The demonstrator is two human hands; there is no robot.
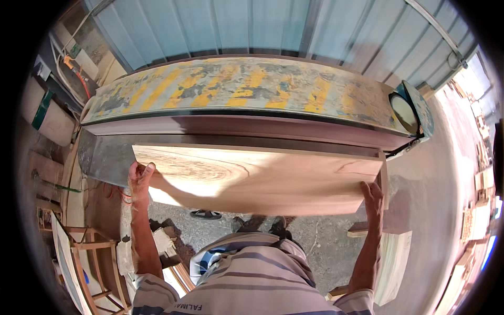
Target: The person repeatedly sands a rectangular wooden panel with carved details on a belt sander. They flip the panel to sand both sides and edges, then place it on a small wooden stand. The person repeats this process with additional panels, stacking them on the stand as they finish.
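Note:
A long, flat wooden board (262,176) with visible grain spans the space in front of me. My left hand (140,176) grips its left end, the thumb lying on the upper face. At the opposite end, my right hand (372,194) holds the near right corner, thumb on top and the other fingers partly hidden. The board's far edge lies along a long belt sander (247,97), whose top cover has worn yellow stripes. A pale sanding belt (210,125) runs along the machine's near side, just beyond the board. Contact between board and belt cannot be made out.
A grey metal table (107,157) shows left of the board. Stacked planks (392,265) stand at the lower right, and a wooden frame (97,262) at the lower left. Blue corrugated metal wall (220,26) rises behind the machine. More timber (475,215) lines the far right.

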